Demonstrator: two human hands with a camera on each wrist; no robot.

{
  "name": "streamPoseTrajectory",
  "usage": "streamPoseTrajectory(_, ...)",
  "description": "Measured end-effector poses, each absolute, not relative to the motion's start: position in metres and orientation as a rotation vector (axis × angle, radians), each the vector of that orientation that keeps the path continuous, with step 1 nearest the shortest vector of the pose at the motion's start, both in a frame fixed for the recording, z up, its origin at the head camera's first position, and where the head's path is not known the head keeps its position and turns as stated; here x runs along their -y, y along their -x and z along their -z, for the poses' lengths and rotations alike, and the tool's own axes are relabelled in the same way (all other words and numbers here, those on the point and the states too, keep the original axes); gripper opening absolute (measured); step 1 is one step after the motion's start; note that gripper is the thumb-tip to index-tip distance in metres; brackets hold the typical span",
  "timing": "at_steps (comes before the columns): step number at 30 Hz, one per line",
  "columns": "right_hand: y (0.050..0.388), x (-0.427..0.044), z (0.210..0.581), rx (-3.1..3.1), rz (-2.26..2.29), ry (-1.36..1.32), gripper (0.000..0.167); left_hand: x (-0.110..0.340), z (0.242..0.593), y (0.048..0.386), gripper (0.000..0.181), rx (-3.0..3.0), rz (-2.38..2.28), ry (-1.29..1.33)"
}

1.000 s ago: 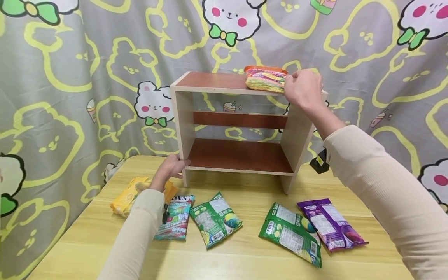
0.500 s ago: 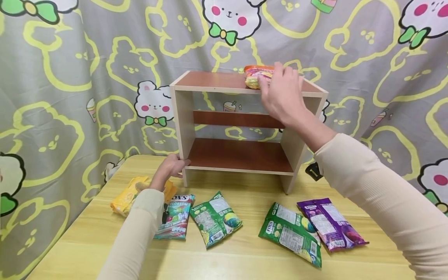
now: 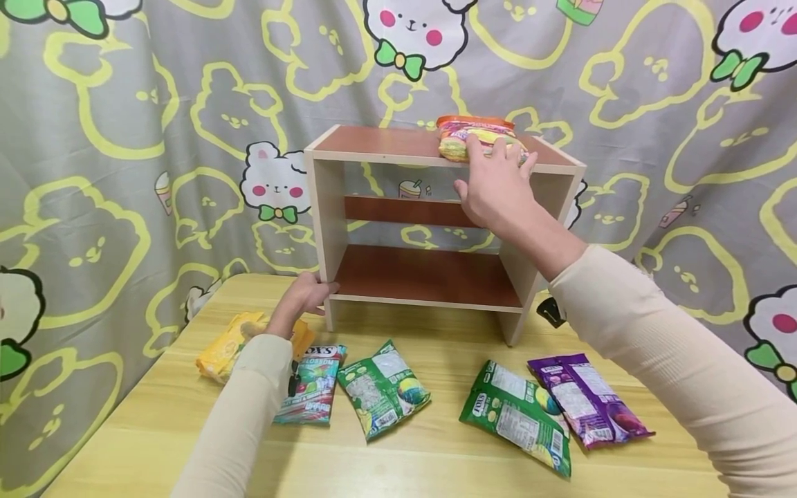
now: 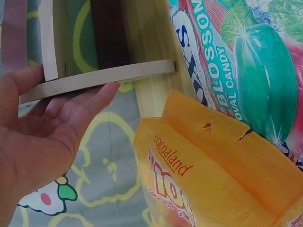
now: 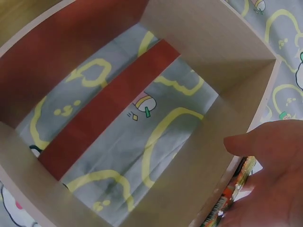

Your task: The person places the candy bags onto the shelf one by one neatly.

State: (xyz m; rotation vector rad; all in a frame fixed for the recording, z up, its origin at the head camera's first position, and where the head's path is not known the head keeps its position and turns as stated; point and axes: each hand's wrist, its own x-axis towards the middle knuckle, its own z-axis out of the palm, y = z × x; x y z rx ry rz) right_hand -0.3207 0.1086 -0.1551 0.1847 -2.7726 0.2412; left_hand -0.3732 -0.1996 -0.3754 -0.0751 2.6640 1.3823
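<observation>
A small two-level shelf (image 3: 429, 277) with white edges and reddish-brown boards stands on the table. An orange and pink packet (image 3: 476, 131) lies on its top board, right of the middle. My right hand (image 3: 501, 183) rests its spread fingertips on the packet's front, thumb out to the left; in the right wrist view the hand (image 5: 270, 175) is beside the shelf's top edge, partly hiding the packet (image 5: 229, 191). My left hand (image 3: 305, 297) grips the shelf's left side panel low down; in the left wrist view, thumb and fingers of the hand (image 4: 52, 127) lie either side of the panel (image 4: 109, 75).
On the table (image 3: 411, 470) lie a yellow packet (image 3: 227, 349) and a teal and red packet (image 3: 314, 391) by my left forearm, a green packet (image 3: 385, 391) in front of the shelf, another green packet (image 3: 519, 418) and a purple one (image 3: 591, 401) at right. A patterned curtain (image 3: 205, 124) hangs behind.
My right hand has moved left from the packet's right end to its front, its fingers now spread. The packet looks much the same in place. My left hand has stayed on the side panel.
</observation>
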Motion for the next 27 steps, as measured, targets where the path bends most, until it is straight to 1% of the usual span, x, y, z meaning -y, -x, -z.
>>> streamPoseTrajectory(11, 0.324, -0.11, 0.163, 2.71, -0.322, -0.278, 0.08, 0.199, 0.374, 0.374, 0.052, -2.657, -1.381, 0.082)
streamPoseTrajectory(19, 0.328, -0.091, 0.166, 2.729, -0.339, -0.277, 0.091, 0.201, 0.373, 0.373, 0.053, -2.658, -1.383, 0.09)
streamPoseTrajectory(21, 0.328, -0.083, 0.168, 2.727, -0.328, -0.277, 0.089, 0.201, 0.373, 0.372, 0.053, -2.658, -1.387, 0.093)
streamPoseTrajectory(25, 0.33, -0.065, 0.173, 2.71, -0.288, -0.285, 0.08, 0.199, 0.373, 0.37, 0.052, -2.657, -1.394, 0.088)
streamPoseTrajectory(27, 0.331, -0.055, 0.175, 2.7, -0.286, -0.298, 0.079, 0.198, 0.373, 0.37, 0.052, -2.655, -1.4, 0.087)
